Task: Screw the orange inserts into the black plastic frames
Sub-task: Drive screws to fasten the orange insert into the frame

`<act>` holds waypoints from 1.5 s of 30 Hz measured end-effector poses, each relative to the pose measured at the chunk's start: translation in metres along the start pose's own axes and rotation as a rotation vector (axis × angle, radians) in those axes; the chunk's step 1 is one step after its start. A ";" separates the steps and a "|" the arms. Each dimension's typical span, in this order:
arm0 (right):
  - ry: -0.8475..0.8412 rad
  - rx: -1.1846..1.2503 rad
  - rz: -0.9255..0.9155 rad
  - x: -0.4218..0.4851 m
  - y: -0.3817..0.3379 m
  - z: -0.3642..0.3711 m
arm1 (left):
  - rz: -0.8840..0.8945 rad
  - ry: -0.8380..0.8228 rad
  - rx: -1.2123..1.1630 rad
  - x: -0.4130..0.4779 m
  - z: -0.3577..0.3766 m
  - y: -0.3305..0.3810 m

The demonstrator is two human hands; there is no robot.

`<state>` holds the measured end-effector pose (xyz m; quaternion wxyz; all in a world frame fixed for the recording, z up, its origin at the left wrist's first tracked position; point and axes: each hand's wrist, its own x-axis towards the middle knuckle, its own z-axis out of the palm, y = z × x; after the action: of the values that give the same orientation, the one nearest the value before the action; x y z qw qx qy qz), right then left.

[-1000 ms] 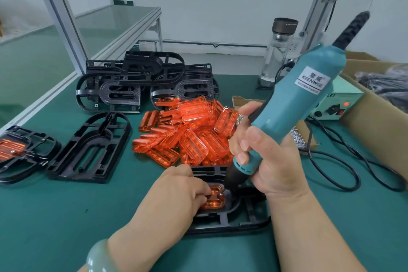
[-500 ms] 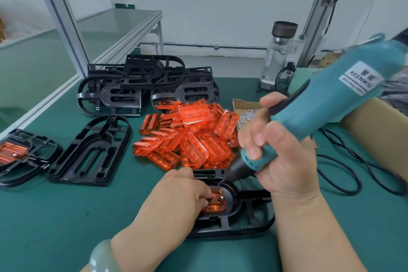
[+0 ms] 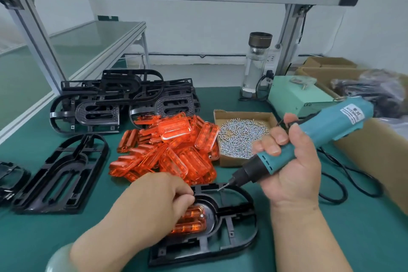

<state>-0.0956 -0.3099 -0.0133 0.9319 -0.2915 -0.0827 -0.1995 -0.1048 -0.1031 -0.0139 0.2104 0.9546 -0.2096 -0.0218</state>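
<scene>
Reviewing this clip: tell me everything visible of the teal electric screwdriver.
The teal electric screwdriver has a plastic-looking body, white label, black nose and metal bit. The right hand grips its front, tilted, bit pointing down-left. The tip sits at the far edge of the black frame, apart from the orange insert; contact unclear.

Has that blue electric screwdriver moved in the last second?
Yes. The screwdriver has tilted flatter; its tip left the orange insert in the black frame and pulled back to the frame's far edge, toward the box of screws.

Left hand [image 3: 154, 201] palm-down, fingers curled; right hand [image 3: 289, 168] in a fist.
</scene>
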 end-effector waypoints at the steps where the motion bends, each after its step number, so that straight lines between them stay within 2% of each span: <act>1: 0.007 0.016 0.001 0.001 -0.001 -0.002 | 0.011 0.014 0.002 0.009 -0.003 0.005; 7: 0.092 0.050 0.030 0.009 -0.001 -0.008 | 0.139 0.157 0.004 0.081 -0.002 0.044; 11: 0.122 0.051 0.048 0.011 0.000 -0.009 | 0.193 0.174 0.287 0.122 0.014 0.060; 14: 0.135 0.062 0.051 0.011 0.000 -0.011 | 0.242 0.063 0.501 0.139 0.024 0.065; 17: 0.137 0.078 0.055 0.012 0.000 -0.011 | 0.164 -0.180 0.607 0.147 0.032 0.069; 18: 0.140 0.079 0.056 0.012 0.000 -0.011 | 0.137 -0.214 0.607 0.147 0.032 0.071; 24: 0.150 0.072 0.040 0.014 0.000 -0.012 | 0.204 0.000 0.621 0.152 0.033 0.074; 29: 0.155 0.078 0.041 0.014 0.000 -0.013 | 0.148 0.130 0.402 0.153 0.031 0.068; 35: 0.160 0.070 0.043 0.013 0.001 -0.013 | 0.099 0.195 0.008 0.145 0.014 0.067; 39: 0.180 0.088 0.039 0.013 0.001 -0.010 | -0.037 0.295 -0.512 0.121 -0.002 0.061; 41: 0.197 0.100 0.033 0.012 0.003 -0.009 | -0.120 0.288 -0.798 0.099 -0.006 0.051; 45: 0.223 0.141 0.011 0.008 0.006 -0.006 | -0.290 0.257 -1.160 0.053 -0.007 0.032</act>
<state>-0.0852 -0.3115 -0.0191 0.9545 -0.2015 0.0093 -0.2195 -0.0685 -0.1484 0.0082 0.7144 0.6982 -0.0046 -0.0452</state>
